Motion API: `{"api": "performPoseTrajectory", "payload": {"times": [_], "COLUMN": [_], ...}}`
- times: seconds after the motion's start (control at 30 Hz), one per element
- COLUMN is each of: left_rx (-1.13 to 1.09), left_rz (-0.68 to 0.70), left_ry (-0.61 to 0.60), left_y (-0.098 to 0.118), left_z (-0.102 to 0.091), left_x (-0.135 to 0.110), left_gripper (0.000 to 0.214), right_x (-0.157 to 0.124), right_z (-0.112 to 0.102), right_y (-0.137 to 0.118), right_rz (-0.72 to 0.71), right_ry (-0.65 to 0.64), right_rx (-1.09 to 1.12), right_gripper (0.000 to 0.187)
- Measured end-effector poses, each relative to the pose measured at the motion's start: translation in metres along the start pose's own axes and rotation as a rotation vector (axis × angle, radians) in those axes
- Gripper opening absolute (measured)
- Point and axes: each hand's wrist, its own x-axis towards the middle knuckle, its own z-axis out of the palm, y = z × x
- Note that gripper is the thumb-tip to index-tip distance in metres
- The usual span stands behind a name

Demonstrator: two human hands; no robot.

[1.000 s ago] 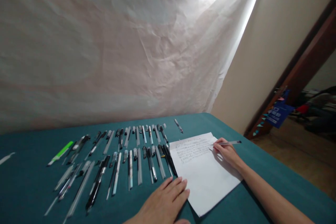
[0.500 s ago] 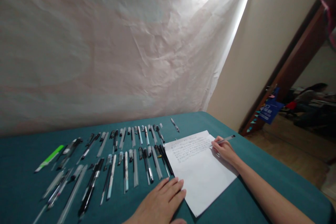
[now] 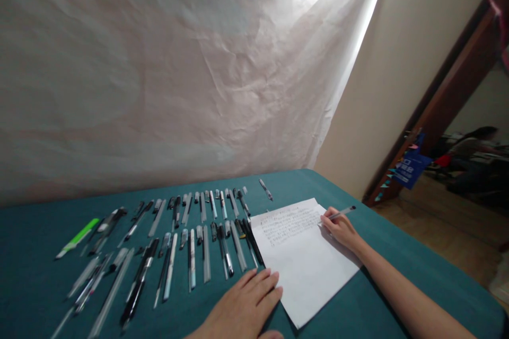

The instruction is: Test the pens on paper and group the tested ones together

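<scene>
My right hand (image 3: 339,227) is closed around a slim pen (image 3: 344,211) with a dark end, its tip down at the written lines. Under that hand lies a white sheet of paper (image 3: 308,275), with rows of dark handwriting across its upper part; the words are too blurred to read. My left hand (image 3: 248,299) rests flat with fingers stretched out, its fingertips at the left edge of the sheet. Just beyond the left hand, several pens, barrels and caps lie in two rows, among them a clear-barrelled pen (image 3: 226,254) and a pale patterned barrel (image 3: 193,259).
A green pen (image 3: 81,234) lies at the far left of the teal-covered table (image 3: 330,188). One separate pen (image 3: 265,189) is behind the paper. A pale cloth (image 3: 178,74) hangs along the back. Through a doorway at right, a person (image 3: 473,143) sits.
The whole view has shifted very slightly. Both hands stay in nearly the same place on the paper and table, and the right hand still holds the pen.
</scene>
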Motion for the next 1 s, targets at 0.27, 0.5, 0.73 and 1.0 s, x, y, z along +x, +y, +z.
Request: {"api": "performPoseTrajectory", "payload": {"times": [0.27, 0.5, 0.73, 1.0], "left_rx": [-0.022, -0.006, 0.006, 0.021], "left_rz": [0.015, 0.033, 0.047, 0.030], "left_ry": [0.023, 0.024, 0.063, 0.004], "left_y": [-0.003, -0.005, -0.007, -0.004], "left_z": [0.002, 0.006, 0.010, 0.006], "left_x": [-0.002, -0.003, -0.005, -0.003], "left_gripper": [0.059, 0.059, 0.057, 0.058], "right_x": [0.001, 0.000, 0.001, 0.000], "right_z": [0.000, 0.000, 0.000, 0.000], "right_y": [0.000, 0.000, 0.003, 0.000], "right_rz": [-0.007, -0.034, -0.037, -0.018], "right_ry": [0.025, 0.033, 0.029, 0.028], "right_rx": [-0.006, -0.022, -0.016, 0.023], "right_gripper": [0.027, 0.023, 0.024, 0.025]}}
